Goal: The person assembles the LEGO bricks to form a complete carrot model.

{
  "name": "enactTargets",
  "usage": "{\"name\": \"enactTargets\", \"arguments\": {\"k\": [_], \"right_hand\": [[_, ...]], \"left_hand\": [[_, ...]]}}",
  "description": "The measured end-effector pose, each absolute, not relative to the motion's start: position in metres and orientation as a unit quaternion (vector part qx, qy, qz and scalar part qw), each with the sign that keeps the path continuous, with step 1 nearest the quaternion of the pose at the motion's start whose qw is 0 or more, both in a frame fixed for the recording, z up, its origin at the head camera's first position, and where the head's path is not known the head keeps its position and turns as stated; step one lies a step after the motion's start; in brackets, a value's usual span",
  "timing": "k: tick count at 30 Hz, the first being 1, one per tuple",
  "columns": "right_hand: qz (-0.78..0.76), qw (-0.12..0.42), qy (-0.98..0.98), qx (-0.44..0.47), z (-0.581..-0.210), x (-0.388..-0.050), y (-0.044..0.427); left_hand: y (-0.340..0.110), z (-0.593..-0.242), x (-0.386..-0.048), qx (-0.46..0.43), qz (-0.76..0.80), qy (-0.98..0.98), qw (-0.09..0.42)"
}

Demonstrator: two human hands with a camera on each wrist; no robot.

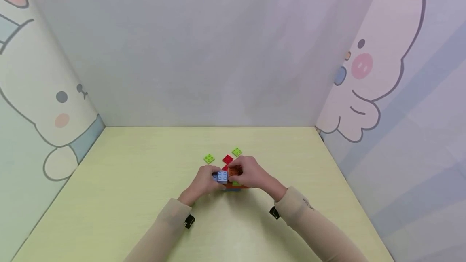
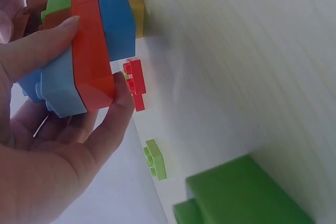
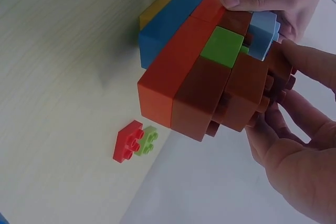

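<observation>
A block assembly (image 3: 173,72) of toy building bricks has a long red layer, with blue and yellow bricks under it and brown, lime green and light blue bricks on top. My left hand (image 1: 204,180) grips its light blue end (image 2: 62,85), thumb on the near side and fingers curled round the far side. My right hand (image 1: 252,173) pinches a brown brick (image 3: 279,64) at the top of the assembly between thumb and fingers. From these frames I cannot tell whether that brown brick is fully seated. In the head view both hands partly hide the assembly.
Beyond the hands lie flat lime green plates (image 1: 209,158) (image 1: 237,151) and red plates (image 1: 227,159) on the pale table (image 1: 145,165). A large green brick (image 2: 241,195) is close to the left wrist camera. Curtain-like walls (image 1: 204,51) with cartoon animals surround the table.
</observation>
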State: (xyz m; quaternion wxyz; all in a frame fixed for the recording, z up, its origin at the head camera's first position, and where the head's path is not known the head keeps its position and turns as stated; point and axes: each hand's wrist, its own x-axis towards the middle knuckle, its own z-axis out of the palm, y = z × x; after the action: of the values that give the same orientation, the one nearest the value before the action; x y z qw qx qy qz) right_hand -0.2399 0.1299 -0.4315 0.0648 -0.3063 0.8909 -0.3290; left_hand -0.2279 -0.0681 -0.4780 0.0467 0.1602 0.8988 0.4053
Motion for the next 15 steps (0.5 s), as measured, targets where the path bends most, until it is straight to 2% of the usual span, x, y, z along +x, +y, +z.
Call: {"name": "enactTargets", "arguments": {"k": [15], "right_hand": [[-0.291, 0.085, 0.895, -0.329, -0.4348, -0.2438, 0.126]], "left_hand": [[-0.0679, -0.478, -0.2281, 0.153, 0.407, 0.899, 0.057]]}}
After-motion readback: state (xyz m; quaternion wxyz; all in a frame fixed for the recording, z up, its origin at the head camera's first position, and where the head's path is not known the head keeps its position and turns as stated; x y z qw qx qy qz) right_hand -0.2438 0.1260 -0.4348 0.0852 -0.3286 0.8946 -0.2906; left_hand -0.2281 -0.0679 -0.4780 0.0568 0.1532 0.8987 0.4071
